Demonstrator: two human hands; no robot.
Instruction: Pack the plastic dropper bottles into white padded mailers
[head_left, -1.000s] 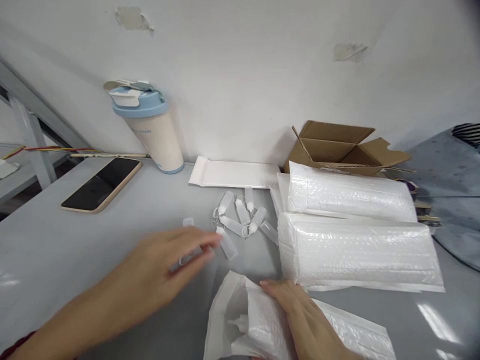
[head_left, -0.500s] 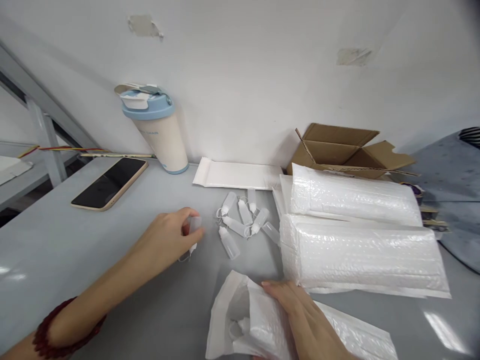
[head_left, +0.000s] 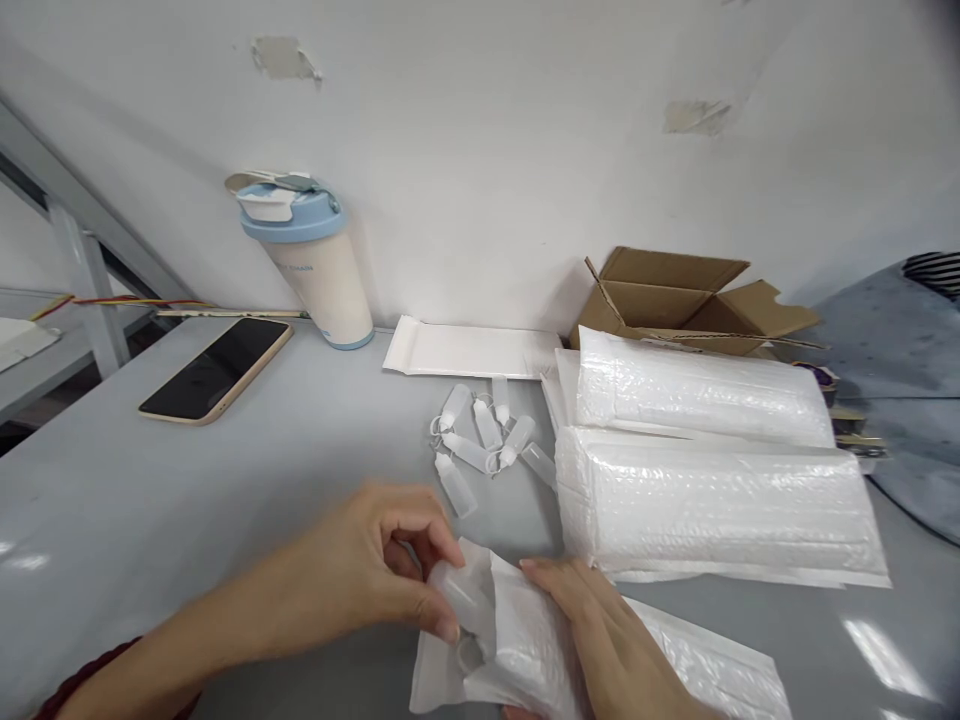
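Observation:
My left hand (head_left: pixel 375 570) pinches a small translucent bottle (head_left: pixel 459 590) at the mouth of a white bubble mailer (head_left: pixel 536 640). My right hand (head_left: pixel 607 635) grips the mailer's right side and holds its mouth apart, facing left. Inside the mouth a white ring and pale plastic show, partly hidden by my left fingers. Beyond the hands, several small squeeze bottles (head_left: pixel 455 483) with white caps lie in a loose group on the grey table (head_left: pixel 300 450).
Stacked bubble mailers (head_left: pixel 720 500) lie at the right, before an open cardboard box (head_left: pixel 675 300). A flat white mailer (head_left: pixel 480 350) rests by the wall. At the left are a phone (head_left: pixel 217 370) and a tilted tumbler (head_left: pixel 319 270). Another mailer (head_left: pixel 712 665) lies beneath my right hand.
My left hand has moved right and toward me, carrying the bottle from the open table to the mailer's mouth. My right hand keeps its hold on the mailer.

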